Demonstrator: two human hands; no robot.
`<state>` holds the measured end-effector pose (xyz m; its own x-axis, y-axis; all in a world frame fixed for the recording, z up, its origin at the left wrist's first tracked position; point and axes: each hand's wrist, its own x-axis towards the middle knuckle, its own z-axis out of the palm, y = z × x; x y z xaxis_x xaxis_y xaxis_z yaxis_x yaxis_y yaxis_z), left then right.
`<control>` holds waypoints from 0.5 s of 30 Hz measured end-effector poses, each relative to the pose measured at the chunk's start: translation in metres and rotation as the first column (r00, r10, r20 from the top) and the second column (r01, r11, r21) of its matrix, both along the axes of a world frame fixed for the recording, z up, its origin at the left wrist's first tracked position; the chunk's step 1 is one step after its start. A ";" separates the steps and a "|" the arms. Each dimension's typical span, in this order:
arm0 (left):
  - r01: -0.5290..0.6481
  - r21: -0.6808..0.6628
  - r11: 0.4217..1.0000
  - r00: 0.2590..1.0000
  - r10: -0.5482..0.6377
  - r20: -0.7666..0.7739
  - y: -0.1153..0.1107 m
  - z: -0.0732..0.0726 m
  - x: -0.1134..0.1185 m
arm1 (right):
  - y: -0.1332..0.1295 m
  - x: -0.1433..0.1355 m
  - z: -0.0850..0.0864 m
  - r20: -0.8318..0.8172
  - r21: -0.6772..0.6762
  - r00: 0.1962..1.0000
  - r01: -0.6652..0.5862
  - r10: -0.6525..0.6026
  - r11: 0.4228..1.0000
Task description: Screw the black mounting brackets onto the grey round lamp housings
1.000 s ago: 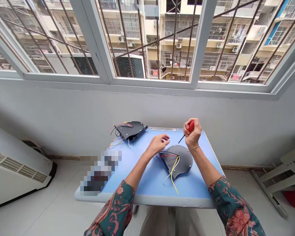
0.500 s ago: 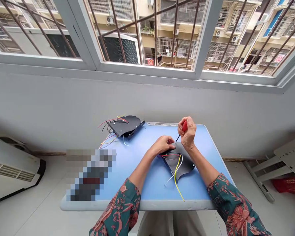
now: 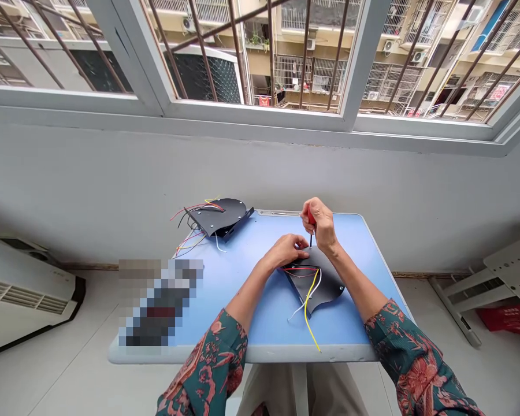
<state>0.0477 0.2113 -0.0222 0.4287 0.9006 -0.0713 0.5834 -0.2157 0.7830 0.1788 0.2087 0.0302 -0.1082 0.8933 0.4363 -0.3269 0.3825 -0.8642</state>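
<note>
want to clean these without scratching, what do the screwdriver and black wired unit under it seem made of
Screwdriver: probably plastic handle, from its bright red; slim dark shaft, likely metal. Black wired unit: smooth matte plate, painted metal or plastic, unclear which; shiny screws, likely metal.

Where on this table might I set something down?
The table shows bare blue between the far plate, pixelated patch and left forearm, and right of the right forearm. Crowded: the near plate, with left hand, right hand, screwdriver and yellow wire.
</note>
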 end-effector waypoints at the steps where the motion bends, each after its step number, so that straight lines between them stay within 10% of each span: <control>1: -0.003 -0.002 1.000 1.000 0.003 -0.002 -0.001 0.001 0.000 | -0.001 -0.001 0.000 0.029 -0.001 1.000 -0.012 0.012 1.000; 15: 0.014 -0.023 1.000 0.999 -0.013 0.042 -0.002 0.005 -0.001 | -0.001 0.024 0.013 -0.015 -0.086 0.968 -0.251 0.251 0.964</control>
<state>0.0466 0.2090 -0.0172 0.4434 0.8933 -0.0737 0.5476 -0.2049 0.8113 0.2027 0.2074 0.0433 -0.3323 0.8719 0.3596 -0.4061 0.2119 -0.8889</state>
